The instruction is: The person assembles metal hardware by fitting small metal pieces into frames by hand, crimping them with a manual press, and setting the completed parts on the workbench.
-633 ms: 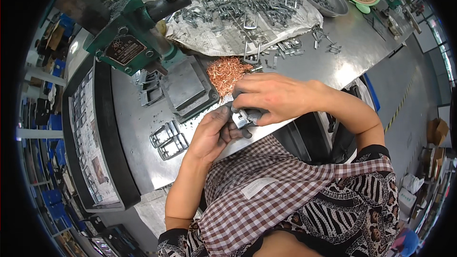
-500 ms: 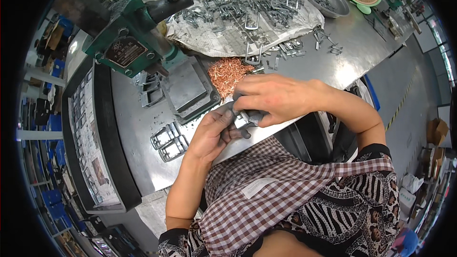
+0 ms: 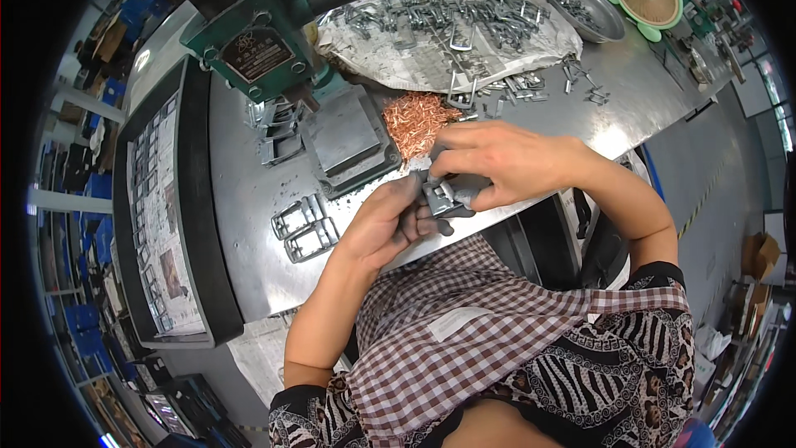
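left hand [image 3: 386, 220]: fingers curled round a small shiny silver metal piece [image 3: 441, 198] | right hand [image 3: 506, 162]: thumb and fingertips bent in at it, exact grip unclear | piece: between both hands, near the heap of slim copper-coloured pins [image 3: 419, 123]

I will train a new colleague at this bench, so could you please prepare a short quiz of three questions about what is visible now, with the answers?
1. Where is the pile of copper-coloured pieces?
A) in the black tray
B) on the bench, to the right of the dark metal block
C) on top of the green fan

2. True or false: the left hand and the right hand are both on the same small metal part.

3. Fill the gap: the large heap of metal frames lies on spread-out ____.

Key: 1. B; 2. true; 3. paper
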Tool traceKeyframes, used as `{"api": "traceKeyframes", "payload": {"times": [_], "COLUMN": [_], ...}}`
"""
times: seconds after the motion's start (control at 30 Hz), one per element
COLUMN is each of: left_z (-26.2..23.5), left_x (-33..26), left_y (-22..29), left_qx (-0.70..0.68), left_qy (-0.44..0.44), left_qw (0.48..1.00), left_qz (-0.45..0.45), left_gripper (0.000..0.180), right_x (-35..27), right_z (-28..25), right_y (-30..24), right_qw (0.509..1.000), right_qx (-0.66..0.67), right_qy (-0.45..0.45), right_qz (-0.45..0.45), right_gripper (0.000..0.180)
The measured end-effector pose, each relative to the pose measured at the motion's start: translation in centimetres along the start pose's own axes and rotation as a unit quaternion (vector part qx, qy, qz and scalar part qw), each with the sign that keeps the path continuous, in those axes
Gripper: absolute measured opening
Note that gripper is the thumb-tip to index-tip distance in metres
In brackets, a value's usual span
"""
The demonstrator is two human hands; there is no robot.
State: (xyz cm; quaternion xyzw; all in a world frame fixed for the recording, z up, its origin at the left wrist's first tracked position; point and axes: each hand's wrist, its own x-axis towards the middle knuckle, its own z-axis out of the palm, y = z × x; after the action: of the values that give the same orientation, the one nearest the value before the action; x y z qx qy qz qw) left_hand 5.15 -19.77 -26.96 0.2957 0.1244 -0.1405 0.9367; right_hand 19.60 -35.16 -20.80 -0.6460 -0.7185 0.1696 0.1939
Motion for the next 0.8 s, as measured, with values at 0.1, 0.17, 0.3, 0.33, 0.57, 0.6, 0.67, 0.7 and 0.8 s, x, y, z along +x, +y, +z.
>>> {"api": "traceKeyframes", "payload": {"times": [0.1,0.17,0.3,0.33,0.57,0.6,0.67,0.7,0.8], "left_z": [-1.0,-0.2,-0.8,0.0,0.1,0.0,0.2,0.1,0.0], "left_x": [0.2,0.4,1.3,1.6,0.7,0.5,0.0,-0.5,-0.4], "left_y": [-0.2,-0.2,-1.5,-1.6,-0.3,0.1,0.4,0.4,0.7], "left_qx": [0.047,0.059,0.071,0.086,0.151,0.159,0.176,0.191,0.2], "left_qy": [-0.036,-0.035,-0.009,0.011,0.104,0.119,0.145,0.145,0.133], "left_qw": [0.998,0.998,0.997,0.996,0.981,0.977,0.968,0.963,0.959], "left_qz": [-0.005,-0.008,0.004,0.01,0.068,0.073,0.107,0.122,0.149], "left_gripper": [0.029,0.029,0.032,0.032,0.025,0.024,0.024,0.025,0.026], "right_x": [-0.1,-0.2,-0.4,-1.0,-1.1,-0.5,-0.5,-0.3,-0.8], "right_z": [-0.2,-0.2,-0.4,-0.4,0.8,1.0,2.2,2.7,2.7], "right_y": [-0.2,-0.2,0.1,1.3,8.3,7.7,9.0,9.1,9.4], "right_qw": [1.0,0.999,1.0,1.0,0.927,0.903,0.895,0.896,0.89], "right_qx": [-0.008,-0.016,0.024,0.018,-0.176,-0.201,-0.235,-0.239,-0.217], "right_qy": [0.021,0.005,-0.006,-0.003,0.195,0.141,0.153,0.197,0.257], "right_qz": [-0.005,-0.027,-0.011,-0.005,0.266,0.354,0.346,0.319,0.309], "right_gripper": [0.045,0.039,0.037,0.037,0.037,0.038,0.041,0.041,0.037]}}
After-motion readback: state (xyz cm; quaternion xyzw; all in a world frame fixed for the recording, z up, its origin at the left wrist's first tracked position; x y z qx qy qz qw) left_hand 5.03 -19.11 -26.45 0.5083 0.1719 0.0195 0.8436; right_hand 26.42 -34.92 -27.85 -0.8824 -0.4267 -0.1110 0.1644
